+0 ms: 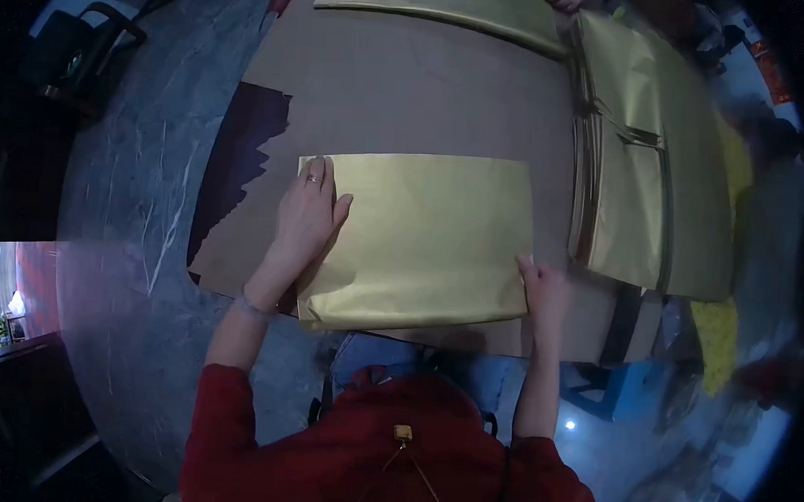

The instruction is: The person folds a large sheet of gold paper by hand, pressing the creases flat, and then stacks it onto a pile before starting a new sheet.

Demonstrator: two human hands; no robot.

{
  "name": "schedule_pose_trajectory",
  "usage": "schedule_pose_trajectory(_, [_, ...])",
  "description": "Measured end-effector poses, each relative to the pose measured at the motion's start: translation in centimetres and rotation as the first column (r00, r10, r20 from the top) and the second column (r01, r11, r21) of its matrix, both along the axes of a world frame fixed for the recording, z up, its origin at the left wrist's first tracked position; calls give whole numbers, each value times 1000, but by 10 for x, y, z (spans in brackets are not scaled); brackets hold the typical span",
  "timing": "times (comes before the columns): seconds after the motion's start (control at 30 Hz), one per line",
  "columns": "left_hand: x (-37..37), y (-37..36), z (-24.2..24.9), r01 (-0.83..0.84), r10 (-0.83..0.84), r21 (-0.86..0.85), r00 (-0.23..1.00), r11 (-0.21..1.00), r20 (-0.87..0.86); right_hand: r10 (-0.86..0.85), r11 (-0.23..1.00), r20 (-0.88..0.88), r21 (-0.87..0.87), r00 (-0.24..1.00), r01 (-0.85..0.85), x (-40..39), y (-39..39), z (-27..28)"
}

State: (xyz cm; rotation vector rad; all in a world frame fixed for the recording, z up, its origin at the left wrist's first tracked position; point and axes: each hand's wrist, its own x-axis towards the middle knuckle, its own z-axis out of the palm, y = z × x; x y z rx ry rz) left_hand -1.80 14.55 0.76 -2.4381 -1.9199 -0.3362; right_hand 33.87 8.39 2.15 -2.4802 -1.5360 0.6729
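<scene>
Nearest the camera is the person's red sleeve (pixel 229 424), and just beyond it a folded gold sheet (pixel 425 239) lies flat on brown cardboard (pixel 428 98) covering the bench. The left hand (pixel 308 214) rests palm down on the sheet's left edge, fingers spread, closed on nothing. The right hand (pixel 541 290) pinches the lower right corner in a narrow grip. The sheet looks thin, light and glossy, likely slippery and quick to crease, so the edges and corners seem best to hold. A stack of gold sheets (pixel 661 174) lies to the right.
</scene>
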Motion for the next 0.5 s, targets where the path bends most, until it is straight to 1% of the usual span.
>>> schedule_pose_trajectory(0.07, [8,-2,16,-2,4,-84,999,996,33,32,999,94,-14,995,-30,5,0,-7])
schedule_pose_trajectory(0.1, [13,-3,20,5,13,-156,993,988,117,37,999,92,-14,995,-35,6,0,-10])
schedule_pose_trajectory(0.13, [18,-4,20,0,18,-156,993,988,116,30,999,86,-12,996,-29,7,0,-11])
schedule_pose_trajectory(0.2, [25,-4,21,-41,29,-188,998,981,-64,32,999,77,-9,997,-31,6,-1,-11])
schedule_pose_trajectory(0.23, [29,-4,22,-47,35,-189,997,981,-66,44,999,100,-3,994,-44,5,-1,-8])
schedule_pose_trajectory(0.33, [36,-2,26,-140,126,-319,990,937,-62,57,998,125,16,990,-59,6,-4,-14])
schedule_pose_trajectory(0.37, [34,-2,24,-115,117,-313,993,943,-11,51,998,130,33,990,-56,6,-4,-16])
schedule_pose_trajectory(0.4, [35,-3,26,-124,126,-314,992,941,-14,60,997,127,33,990,-65,1,-4,-8])
schedule_pose_trajectory(0.47, [38,-4,31,-131,125,-281,991,951,-40,71,994,320,-101,945,-40,-14,-4,18])
schedule_pose_trajectory(0.5, [37,-1,31,-124,112,-304,992,945,-56,77,994,316,-101,945,-47,-18,-4,20])
